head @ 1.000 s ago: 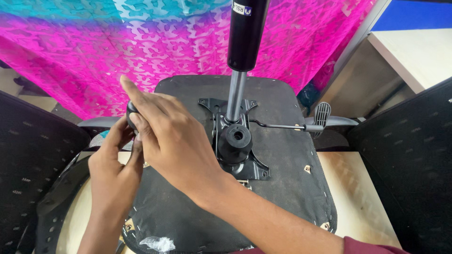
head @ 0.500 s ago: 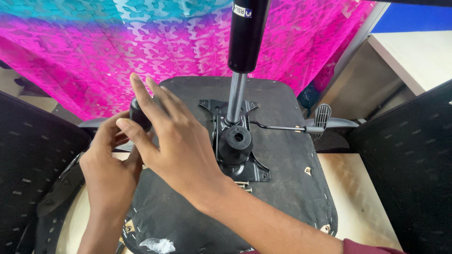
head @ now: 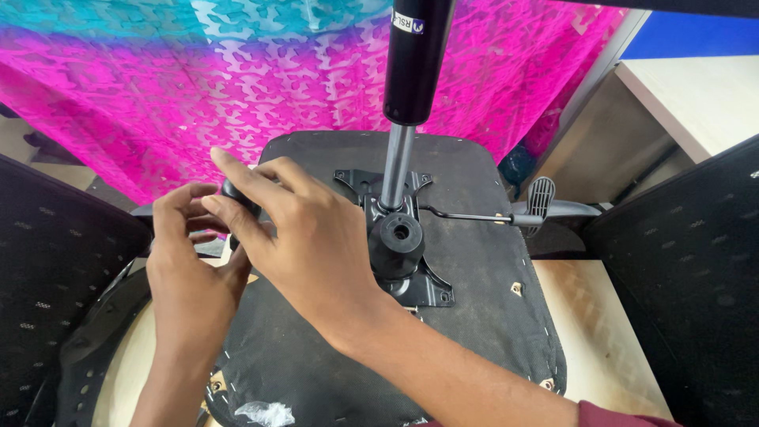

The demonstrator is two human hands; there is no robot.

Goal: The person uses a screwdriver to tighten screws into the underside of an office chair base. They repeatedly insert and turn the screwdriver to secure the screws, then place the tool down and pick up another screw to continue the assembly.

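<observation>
An upturned office chair seat point(head: 490, 261) lies on a wooden table, its black underside facing up. A metal mechanism plate point(head: 399, 245) is bolted at its middle, and a black gas cylinder point(head: 411, 63) stands upright from it. My left hand point(head: 186, 253) and my right hand point(head: 304, 237) meet at the seat's left edge, their fingers closed around a small black part point(head: 236, 194), most of it hidden. A lever with a black paddle point(head: 540, 198) sticks out to the right.
A pink and teal patterned cloth point(head: 198, 87) hangs behind the seat. Black mesh chair backs stand at the left point(head: 47, 269) and right point(head: 688, 269). A pale wooden desk point(head: 696, 95) is at the upper right. The table top point(head: 601, 332) shows beside the seat.
Both hands have shifted slightly while working the black part at the seat's left edge; the fingers of my right hand have curled over it more. The seat and cylinder have not moved.
</observation>
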